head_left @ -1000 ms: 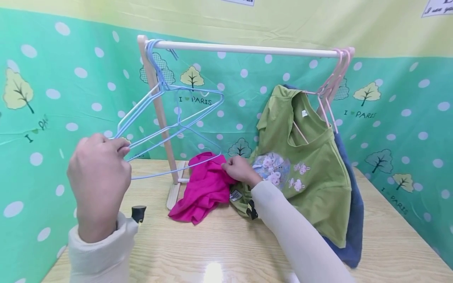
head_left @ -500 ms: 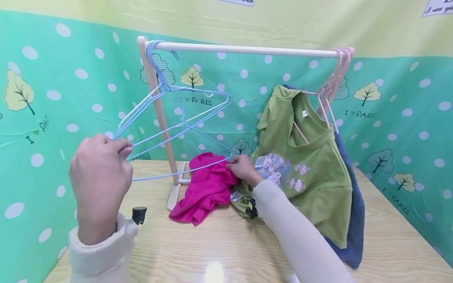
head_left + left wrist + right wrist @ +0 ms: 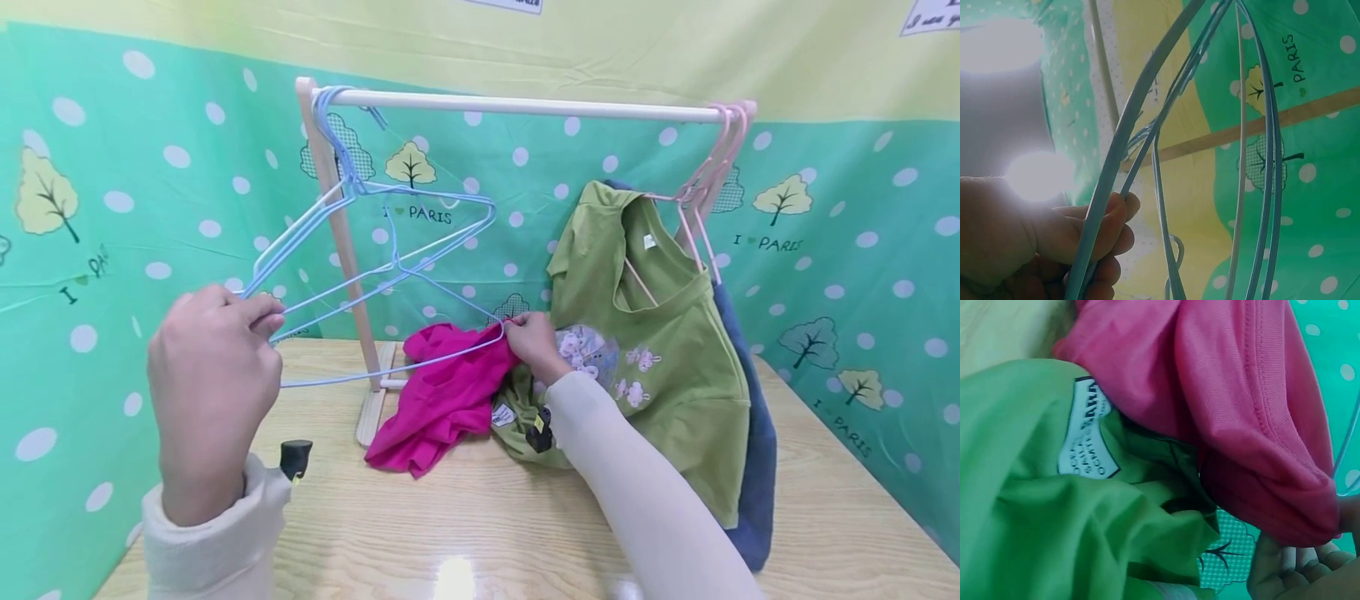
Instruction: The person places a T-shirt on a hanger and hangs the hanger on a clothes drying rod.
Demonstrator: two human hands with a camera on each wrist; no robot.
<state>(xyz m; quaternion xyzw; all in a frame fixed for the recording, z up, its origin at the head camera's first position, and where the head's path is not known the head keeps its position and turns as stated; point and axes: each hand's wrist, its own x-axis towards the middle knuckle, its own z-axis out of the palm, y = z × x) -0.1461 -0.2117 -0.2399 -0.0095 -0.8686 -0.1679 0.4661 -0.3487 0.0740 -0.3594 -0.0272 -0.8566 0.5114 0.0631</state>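
Observation:
My left hand [image 3: 217, 375] grips light blue wire hangers [image 3: 360, 296] by their left ends, thumb and fingers curled round the wire in the left wrist view. Their hooks hang at the left end of the rack's rail, and one hanger's hook stands free below it. With thumb and fingers, my right hand [image 3: 536, 342] pinches the upper right edge of a bright pink garment [image 3: 450, 400], beside the right corner of that loose hanger. The rest of the pink garment [image 3: 1235, 394] lies crumpled on the table. A green shirt [image 3: 1054, 506] with a printed tag bunches up next to it.
The wooden rack's white rail [image 3: 525, 105] spans the back. From pink hangers [image 3: 701, 192] at its right end hang a green T-shirt [image 3: 682, 350] and a dark blue garment [image 3: 757, 467]. A patterned green curtain [image 3: 90, 250] encloses the wooden table [image 3: 375, 533].
My right hand has moved right and slightly up, drawing the edge of the pink garment with it. The loose hanger's right corner has shifted right too; my left hand keeps its grip.

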